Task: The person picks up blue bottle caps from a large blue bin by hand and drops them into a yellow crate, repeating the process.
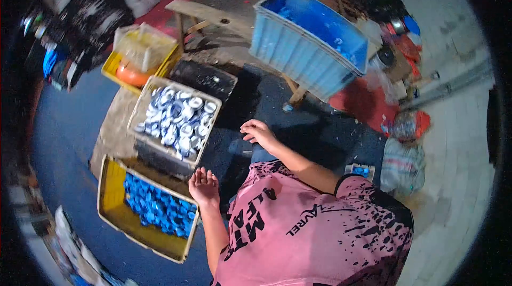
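Observation:
My left hand [204, 188] is palm up beside the right rim of a yellow crate [113, 195], its fingers loosely extended and nothing visible in it. That crate holds many small blue plastic pieces [157, 206]. Just above, a whitish crate [140, 105] is full of white and dark-blue round pieces [178, 118] that look like caps. My right hand [257, 132] hovers over the dark floor to the right of this crate, fingers slightly bent and apart, with nothing visible in them.
A large blue tub [304, 46] stands beyond my right hand by a wooden bench [213, 14]. Another yellow crate [114, 67] at upper left holds an orange item. Sacks [402, 166] and bags line the right wall. A small tray [360, 171] lies near my right elbow.

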The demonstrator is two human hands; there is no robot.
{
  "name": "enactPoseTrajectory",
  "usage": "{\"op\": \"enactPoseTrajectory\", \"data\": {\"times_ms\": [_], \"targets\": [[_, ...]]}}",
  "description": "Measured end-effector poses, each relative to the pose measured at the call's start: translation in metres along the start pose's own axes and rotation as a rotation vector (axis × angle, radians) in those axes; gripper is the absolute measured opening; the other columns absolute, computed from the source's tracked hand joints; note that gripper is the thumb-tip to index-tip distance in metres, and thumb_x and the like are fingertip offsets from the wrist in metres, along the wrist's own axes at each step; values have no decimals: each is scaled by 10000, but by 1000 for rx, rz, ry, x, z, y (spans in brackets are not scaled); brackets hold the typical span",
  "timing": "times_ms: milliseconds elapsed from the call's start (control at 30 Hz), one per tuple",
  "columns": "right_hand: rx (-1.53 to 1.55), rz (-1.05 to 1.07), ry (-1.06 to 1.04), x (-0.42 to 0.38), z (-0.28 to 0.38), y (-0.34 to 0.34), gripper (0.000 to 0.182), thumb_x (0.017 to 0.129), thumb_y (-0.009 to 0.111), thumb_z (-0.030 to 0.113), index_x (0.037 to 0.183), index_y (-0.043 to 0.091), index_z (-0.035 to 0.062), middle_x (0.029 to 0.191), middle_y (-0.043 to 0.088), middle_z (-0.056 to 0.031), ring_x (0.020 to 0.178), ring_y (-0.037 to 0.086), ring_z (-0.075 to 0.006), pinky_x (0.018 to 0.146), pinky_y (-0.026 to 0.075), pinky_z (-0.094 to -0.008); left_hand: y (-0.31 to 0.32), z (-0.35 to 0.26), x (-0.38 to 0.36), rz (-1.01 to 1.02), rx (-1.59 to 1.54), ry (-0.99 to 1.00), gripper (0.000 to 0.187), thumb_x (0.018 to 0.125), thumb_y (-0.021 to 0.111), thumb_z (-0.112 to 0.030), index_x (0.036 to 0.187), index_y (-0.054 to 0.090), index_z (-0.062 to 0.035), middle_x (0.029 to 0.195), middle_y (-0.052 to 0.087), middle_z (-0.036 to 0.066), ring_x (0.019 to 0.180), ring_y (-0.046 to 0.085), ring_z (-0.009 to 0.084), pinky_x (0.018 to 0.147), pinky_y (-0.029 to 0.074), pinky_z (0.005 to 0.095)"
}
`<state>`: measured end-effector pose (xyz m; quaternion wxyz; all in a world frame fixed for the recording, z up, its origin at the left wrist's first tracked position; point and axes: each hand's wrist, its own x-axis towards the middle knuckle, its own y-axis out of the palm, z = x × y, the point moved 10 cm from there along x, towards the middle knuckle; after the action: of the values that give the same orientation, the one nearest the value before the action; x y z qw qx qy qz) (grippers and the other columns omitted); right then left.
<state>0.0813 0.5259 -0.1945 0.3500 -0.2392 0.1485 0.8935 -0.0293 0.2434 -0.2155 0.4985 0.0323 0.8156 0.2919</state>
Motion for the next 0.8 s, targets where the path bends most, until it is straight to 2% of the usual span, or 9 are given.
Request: {"op": "enactPoseTrajectory", "data": {"times_ms": [67,100,200,333,400,533,600,667,800], "targets": [[-43,-48,-50,11,15,-39,275,982,613,355,1131,655,127,1100,700,-31,887,678,-138,781,500,-309,35,16,20,55,42,-29,261,969,552,-349,1072,667,-138,1063,708,4,964,651,215,835,536,391],[-31,-27,-23,76,-9,-46,271,989,617,351,1128,658,121,1071,696,-16,881,659,-121,759,495,-291,40,22,85,26,48,-21,268,975,540,-351,1071,669,-136,1065,707,5,962,651,212,835,536,391],[76,-90,-190,94,27,-113,171,960,683,228,1054,660,87,890,645,16,756,607,-93,680,490,-264,116,61,129,99,126,-77,275,985,524,-353,1094,661,-139,1037,725,4,959,662,213,815,548,395],[233,-124,-338,121,73,-209,158,989,659,162,1100,645,50,938,641,5,852,611,-90,768,501,-261,224,136,192,322,169,-213,282,984,531,-331,1062,687,-110,1052,735,36,974,665,228,860,536,393],[258,-134,-429,108,115,-260,168,1005,631,137,1132,630,27,1093,657,-47,977,625,-116,856,511,-287,281,175,198,347,258,-307,294,990,528,-330,1085,691,-104,1058,734,37,974,664,235,878,524,386],[281,-278,-539,100,161,-360,169,1009,602,98,1155,612,14,1125,659,-63,999,633,-141,892,510,-315,382,247,198,515,342,-396,299,990,530,-325,1122,682,-104,1120,714,49,1009,644,238,897,505,386],[305,-366,-612,108,171,-397,171,1001,603,84,1155,613,10,1104,666,-73,1002,636,-153,899,512,-323,409,268,202,502,410,-413,290,988,535,-315,1118,672,-94,1133,698,51,1020,625,243,916,487,387],[167,-488,-606,113,180,-437,172,993,619,102,1141,628,14,1067,678,-84,1007,648,-156,890,526,-338,439,287,198,446,486,-395,273,986,539,-302,1080,675,-85,1113,695,58,1010,607,252,909,476,394],[-275,-755,-391,118,195,-492,213,980,654,188,1126,659,34,1058,697,-98,1003,667,-178,857,536,-357,484,321,208,562,519,-464,253,983,561,-276,1094,668,-76,1120,686,75,1037,611,265,953,473,395]]}}
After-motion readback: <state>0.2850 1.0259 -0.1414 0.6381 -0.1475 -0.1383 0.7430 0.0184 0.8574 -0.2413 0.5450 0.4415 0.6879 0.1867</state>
